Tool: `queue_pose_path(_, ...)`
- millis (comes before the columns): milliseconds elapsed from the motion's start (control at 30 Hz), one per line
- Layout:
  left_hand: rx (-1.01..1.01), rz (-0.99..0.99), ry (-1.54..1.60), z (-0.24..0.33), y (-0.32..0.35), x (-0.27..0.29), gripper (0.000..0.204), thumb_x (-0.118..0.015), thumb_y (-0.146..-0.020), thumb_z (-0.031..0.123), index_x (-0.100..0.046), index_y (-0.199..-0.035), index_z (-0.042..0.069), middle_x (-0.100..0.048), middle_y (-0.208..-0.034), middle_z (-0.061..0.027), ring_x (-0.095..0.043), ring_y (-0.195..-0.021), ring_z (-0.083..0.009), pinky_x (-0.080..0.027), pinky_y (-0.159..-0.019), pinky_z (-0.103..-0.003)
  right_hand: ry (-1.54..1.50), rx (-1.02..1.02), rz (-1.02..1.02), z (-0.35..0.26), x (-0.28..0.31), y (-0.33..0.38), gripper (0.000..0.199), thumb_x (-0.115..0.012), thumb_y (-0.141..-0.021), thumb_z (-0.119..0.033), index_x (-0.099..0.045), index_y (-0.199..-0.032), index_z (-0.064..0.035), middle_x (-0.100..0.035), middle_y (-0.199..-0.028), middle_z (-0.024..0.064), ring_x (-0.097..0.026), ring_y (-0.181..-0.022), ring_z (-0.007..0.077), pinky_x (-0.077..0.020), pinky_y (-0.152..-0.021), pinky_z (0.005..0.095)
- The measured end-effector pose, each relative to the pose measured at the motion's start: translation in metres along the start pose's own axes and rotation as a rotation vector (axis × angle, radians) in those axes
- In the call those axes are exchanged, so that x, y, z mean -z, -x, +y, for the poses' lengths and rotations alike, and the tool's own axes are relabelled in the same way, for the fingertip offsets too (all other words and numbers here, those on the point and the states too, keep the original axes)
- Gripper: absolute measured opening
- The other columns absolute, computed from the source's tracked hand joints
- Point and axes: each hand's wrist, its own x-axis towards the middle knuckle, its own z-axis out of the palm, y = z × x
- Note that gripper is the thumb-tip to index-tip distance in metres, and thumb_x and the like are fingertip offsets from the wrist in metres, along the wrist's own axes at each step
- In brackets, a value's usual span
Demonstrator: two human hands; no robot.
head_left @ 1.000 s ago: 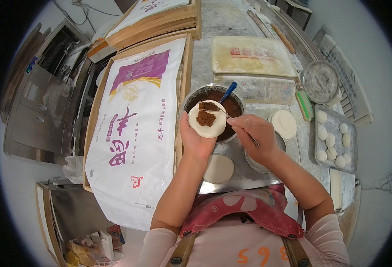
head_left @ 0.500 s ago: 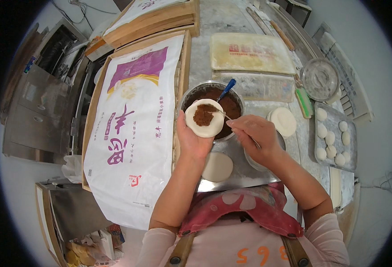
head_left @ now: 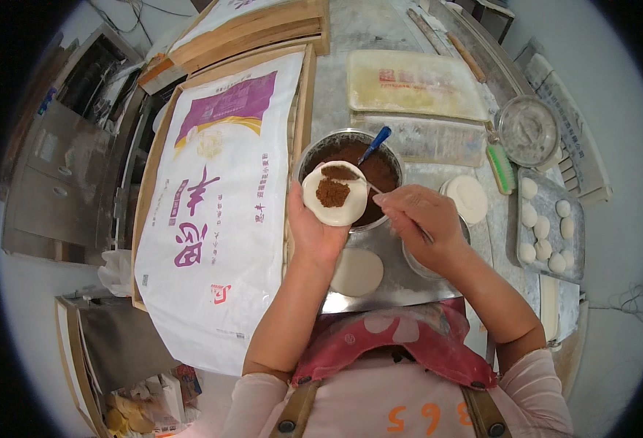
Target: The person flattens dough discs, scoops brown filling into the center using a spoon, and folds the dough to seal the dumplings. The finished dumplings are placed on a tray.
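Note:
On the palm of my left hand [head_left: 313, 230] rests a round white dough wrapper [head_left: 345, 213], its edge slightly cupped. A mound of crumbly brown filling [head_left: 332, 193] lies on the wrapper. My right hand [head_left: 425, 225] is closed around the handle of a metal spoon [head_left: 369, 185], whose bowl, dark with filling, is over the wrapper's far part. Just beyond stands a steel bowl [head_left: 308, 157] of brown filling, with a blue-handled utensil [head_left: 374, 144] leaning in it. Another flat dough round [head_left: 358, 272] lies on the metal surface close to me.
A white printed sack [head_left: 219, 182] covers a wooden tray on the left. Stacked dough rounds [head_left: 467, 198] sit right of the bowl. Farther right are a metal tray [head_left: 551, 182] with several dough balls, a green brush [head_left: 501, 169] and a clear round lid [head_left: 527, 130]. A plastic box [head_left: 416, 86] stands behind.
The spoon's bowl has moved off the mound toward the wrapper's far edge, so the mound now shows separately. Both hands stay in nearly the same place.

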Motion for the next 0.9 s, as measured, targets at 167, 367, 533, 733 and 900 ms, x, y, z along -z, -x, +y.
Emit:
queue_pose_path(167,0.012,0.043,-0.024,0.0,0.004,-0.006,0.059,-0.023,-0.104,0.046,-0.043,-0.139,0.003,-0.047,-0.142,-0.0199,-0.044,-0.133,-0.0375,-0.034,-0.114,-0.055,-0.239,-0.268,0.0,-0.004,-0.005,0.006,0.014,-0.063,-0.09,-0.001,-0.067,-0.104,-0.0009,-0.068,-0.088,0.0132,-0.066,-0.071,0.0239,-0.0519,-0.062,0.0322)
queue_pose_path(367,0.006,0.018,-0.007,-0.001,0.01,-0.008,0.059,-0.024,-0.104,0.046,-0.043,-0.14,0.003,-0.047,-0.142,-0.0206,-0.044,-0.132,-0.0393,-0.033,-0.113,-0.059,-0.497,-0.615,-0.033,-0.006,-0.01,0.011,0.017,-0.056,-0.099,-0.01,-0.067,-0.108,0.0005,-0.065,-0.093,0.0065,-0.06,-0.07,0.0096,-0.0491,-0.061,0.0238)
queue_pose_path(533,0.0,-0.032,-0.005,0.016,0.015,-0.005,0.062,-0.028,-0.103,0.048,-0.041,-0.141,0.001,-0.044,-0.145,-0.0214,-0.044,-0.132,-0.0415,-0.032,-0.113,-0.061,-0.661,-0.534,0.189,-0.007,-0.008,0.008,0.022,-0.054,-0.101,-0.016,-0.067,-0.11,-0.0009,-0.066,-0.094,0.008,-0.061,-0.069,0.0116,-0.0495,-0.062,0.0244)
queue_pose_path(733,-0.158,0.016,0.092,0.067,0.025,0.024,0.059,-0.031,-0.102,0.045,-0.048,-0.137,0.001,-0.05,-0.14,-0.022,-0.045,-0.132,-0.0404,-0.031,-0.112,-0.063,-0.538,-0.554,0.1,0.029,-0.012,0.015,0.027,-0.053,-0.102,-0.022,-0.067,-0.111,-0.0015,-0.067,-0.092,0.0108,-0.064,-0.071,0.0156,-0.0521,-0.067,0.0289)
queue_pose_path(900,-0.216,0.099,0.063,0.079,0.03,0.028,0.056,-0.033,-0.102,0.044,-0.046,-0.138,0.003,-0.049,-0.141,-0.0205,-0.046,-0.13,-0.0412,-0.034,-0.111,-0.063,0.107,-0.178,-0.121,0.06,-0.05,0.015,0.023,-0.057,-0.096,-0.021,-0.069,-0.104,-0.0039,-0.07,-0.095,0.0143,-0.067,-0.082,0.0297,-0.0524,-0.075,0.0397)
